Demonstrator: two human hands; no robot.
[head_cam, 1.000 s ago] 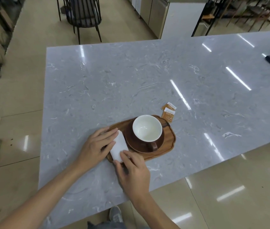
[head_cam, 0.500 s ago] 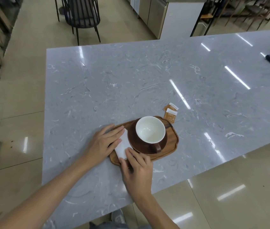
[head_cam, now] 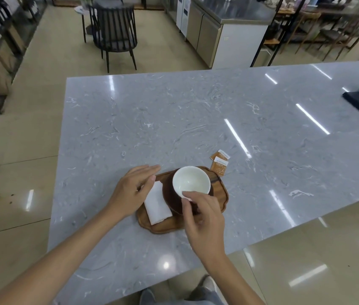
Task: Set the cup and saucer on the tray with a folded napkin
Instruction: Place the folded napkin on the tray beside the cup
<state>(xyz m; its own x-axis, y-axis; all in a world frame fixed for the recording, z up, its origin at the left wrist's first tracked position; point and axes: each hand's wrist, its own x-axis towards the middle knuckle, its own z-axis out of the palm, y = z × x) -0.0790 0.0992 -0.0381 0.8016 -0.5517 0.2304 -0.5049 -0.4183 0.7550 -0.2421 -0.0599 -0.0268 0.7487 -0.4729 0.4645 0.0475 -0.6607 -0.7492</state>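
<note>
Left hand (head_cam: 133, 190) flat and released, fingers straight, hovering over napkin (head_cam: 157, 203) at tray (head_cam: 222, 201) left side. Right hand (head_cam: 202, 219) curled at cup (head_cam: 191, 182) near rim, thumb touching; actual grip cannot tell.

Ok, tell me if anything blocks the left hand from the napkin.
Nothing visible does. The left hand is open directly beside the folded napkin on the tray, fingers over its far end.

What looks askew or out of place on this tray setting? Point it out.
Little stands out. The folded napkin lies at a slant on the wooden tray, beside the saucer. Two sachets sit off the tray on the counter. The cup looks empty; nothing spilled.
</note>
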